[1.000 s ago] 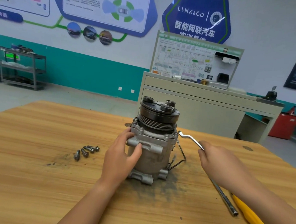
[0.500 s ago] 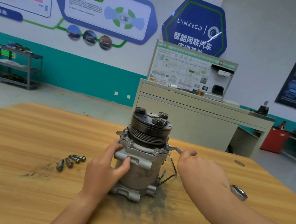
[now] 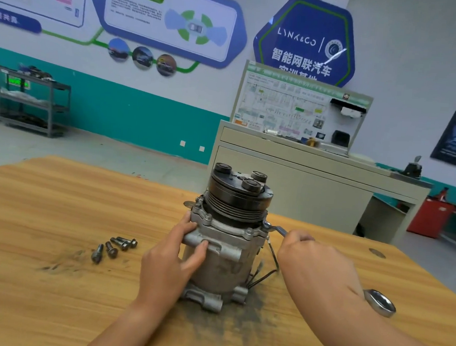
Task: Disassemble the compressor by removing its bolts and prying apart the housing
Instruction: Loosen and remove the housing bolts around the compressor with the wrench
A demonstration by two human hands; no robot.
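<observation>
Wooden table (image 3: 57,201): bolts (image 3: 113,248) left of compressor (image 3: 227,243)

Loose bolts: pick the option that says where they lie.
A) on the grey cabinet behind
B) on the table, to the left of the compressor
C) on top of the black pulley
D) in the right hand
B: the loose bolts lie together on the wooden table, left of the compressor and apart from the left hand that grips it. The right hand holds the wrench.
</observation>
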